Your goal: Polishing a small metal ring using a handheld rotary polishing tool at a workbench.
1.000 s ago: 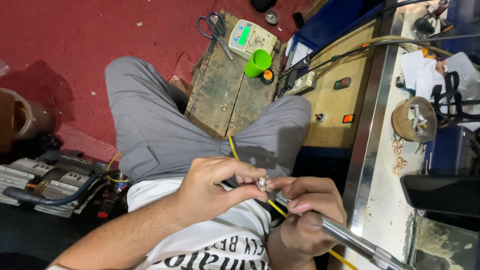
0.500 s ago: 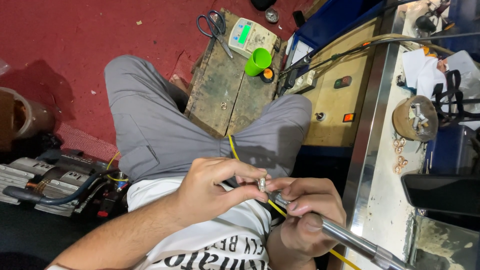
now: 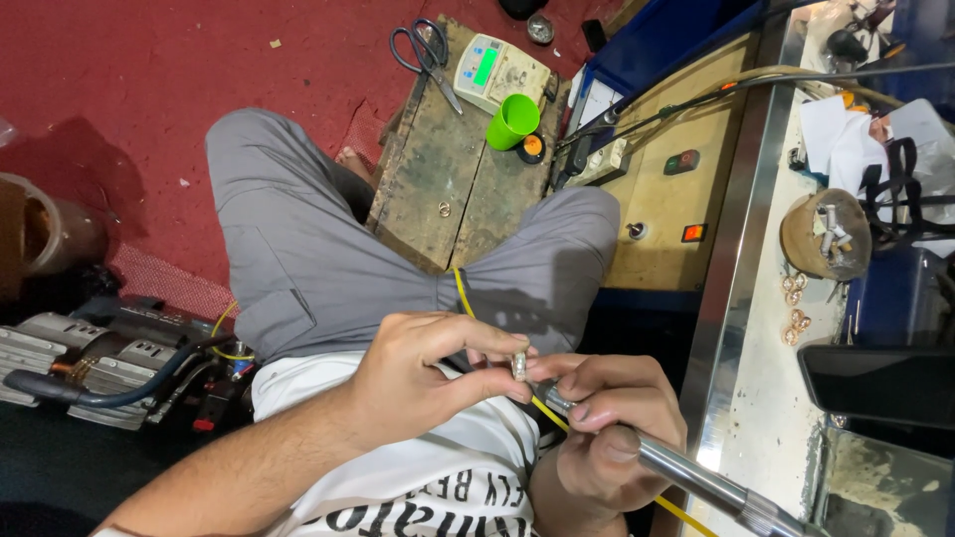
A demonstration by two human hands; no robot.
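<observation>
My left hand [image 3: 423, 383] pinches a small silvery ring-like piece [image 3: 518, 364] between thumb and fingertips, above my lap. My right hand [image 3: 607, 428] grips a long metal handpiece tool [image 3: 696, 477], whose tip meets the small piece. A yellow hose [image 3: 463, 293] runs under both hands and down over my grey trousers. Both hands sit close together, fingertips almost touching.
A worn wooden block [image 3: 438, 189] stands between my knees with scissors [image 3: 426, 50], a small digital scale [image 3: 497, 72], a green cup [image 3: 513, 121] and a small ring on it. A metal-edged bench [image 3: 756, 398] with several rings [image 3: 794, 303] and a round pot is at right. A compressor-like machine [image 3: 90, 358] sits left.
Nearly nothing has moved. Both hands stay together on the small piece, with only a slight shift of the fingers.
</observation>
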